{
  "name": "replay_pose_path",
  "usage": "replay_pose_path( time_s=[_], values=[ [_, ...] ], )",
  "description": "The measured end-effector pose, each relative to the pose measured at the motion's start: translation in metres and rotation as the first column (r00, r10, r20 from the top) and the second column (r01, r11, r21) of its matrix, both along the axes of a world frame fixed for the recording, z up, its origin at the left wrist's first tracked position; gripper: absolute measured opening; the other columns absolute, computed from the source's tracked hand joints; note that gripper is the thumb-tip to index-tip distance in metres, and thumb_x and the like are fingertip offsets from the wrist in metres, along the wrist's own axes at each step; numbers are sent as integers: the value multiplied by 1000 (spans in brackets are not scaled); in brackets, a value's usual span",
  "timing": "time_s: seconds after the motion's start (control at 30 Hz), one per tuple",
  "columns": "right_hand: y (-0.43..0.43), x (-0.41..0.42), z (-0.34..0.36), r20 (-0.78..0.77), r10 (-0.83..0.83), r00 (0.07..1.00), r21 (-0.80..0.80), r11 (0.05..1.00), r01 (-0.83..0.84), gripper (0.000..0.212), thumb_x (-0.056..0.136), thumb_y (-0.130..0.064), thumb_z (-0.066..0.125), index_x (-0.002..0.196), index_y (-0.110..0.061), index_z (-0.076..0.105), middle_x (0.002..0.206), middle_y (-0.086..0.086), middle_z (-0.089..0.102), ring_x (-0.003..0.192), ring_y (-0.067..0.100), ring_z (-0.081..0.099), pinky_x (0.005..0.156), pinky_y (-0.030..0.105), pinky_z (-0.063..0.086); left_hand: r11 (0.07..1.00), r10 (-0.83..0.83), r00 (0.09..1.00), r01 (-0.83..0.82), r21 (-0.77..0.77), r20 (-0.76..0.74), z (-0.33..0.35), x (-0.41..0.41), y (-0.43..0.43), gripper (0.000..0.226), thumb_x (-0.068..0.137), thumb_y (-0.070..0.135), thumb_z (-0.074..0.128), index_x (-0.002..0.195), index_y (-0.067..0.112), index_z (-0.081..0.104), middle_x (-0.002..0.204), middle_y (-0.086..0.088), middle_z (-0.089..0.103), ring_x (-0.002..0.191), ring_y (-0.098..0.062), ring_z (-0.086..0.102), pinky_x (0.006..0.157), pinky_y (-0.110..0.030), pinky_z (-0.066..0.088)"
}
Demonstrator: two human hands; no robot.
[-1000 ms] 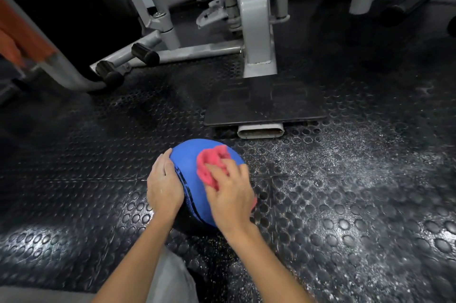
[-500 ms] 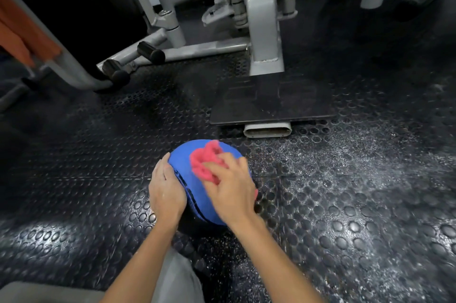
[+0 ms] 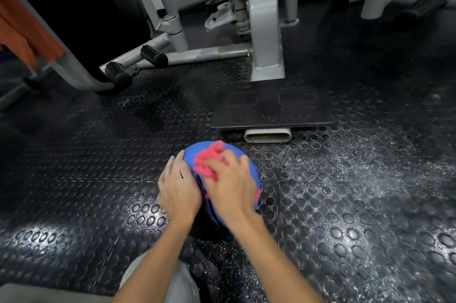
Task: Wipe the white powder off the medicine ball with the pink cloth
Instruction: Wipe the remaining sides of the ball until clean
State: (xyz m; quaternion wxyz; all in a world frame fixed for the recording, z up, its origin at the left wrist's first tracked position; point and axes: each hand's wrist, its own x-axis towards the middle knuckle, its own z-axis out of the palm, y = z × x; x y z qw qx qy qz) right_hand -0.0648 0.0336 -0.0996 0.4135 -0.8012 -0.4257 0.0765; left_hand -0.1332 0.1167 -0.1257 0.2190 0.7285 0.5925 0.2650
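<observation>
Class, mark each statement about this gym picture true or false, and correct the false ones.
1. The right hand presses a bunched pink cloth on the round blue medicine ball. True.
2. The left hand holds a spray bottle. False: it rests bare against the ball's side.
3. The ball sits on a wooden bench. False: it is on the black studded rubber floor.
4. White powder is scattered over the floor to the ball's right. True.

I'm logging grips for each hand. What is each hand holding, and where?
The right hand grips the bunched pink cloth by its near end, pressing it onto the ball. The left hand lies flat on its left side.
</observation>
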Motion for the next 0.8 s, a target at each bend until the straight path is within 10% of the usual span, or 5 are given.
replay_pose_path(
  time_s=[0.4,0.63,0.8],
  values=[
    [-12,59,-44,-314,-401,861,-2,907,422,27,90,-36,52,114,-28,62,108,2,55,98,24,51,71,32,43,992,-122,986,126,28,-112,9,24,-25,42,98,34,25,137,41,38,150,14,30,138,-18,21,110,-49,16],
    [-54,83,-51,-699,-425,575,-25,818,575,16,88,-36,55,79,-25,62,88,3,67,74,17,60,62,27,46,925,-294,955,297,235,-49,-10,-11,-43,58,85,47,18,127,30,54,140,6,46,133,-23,33,109,-40,21],
    [-41,47,-23,-292,-107,951,111,983,145,62,69,-74,38,101,-30,67,115,-10,56,103,15,46,88,35,39,939,-332,920,302,162,210,3,-25,-35,38,91,34,30,116,26,58,124,4,55,120,-16,44,101,-21,24]
  ],
)
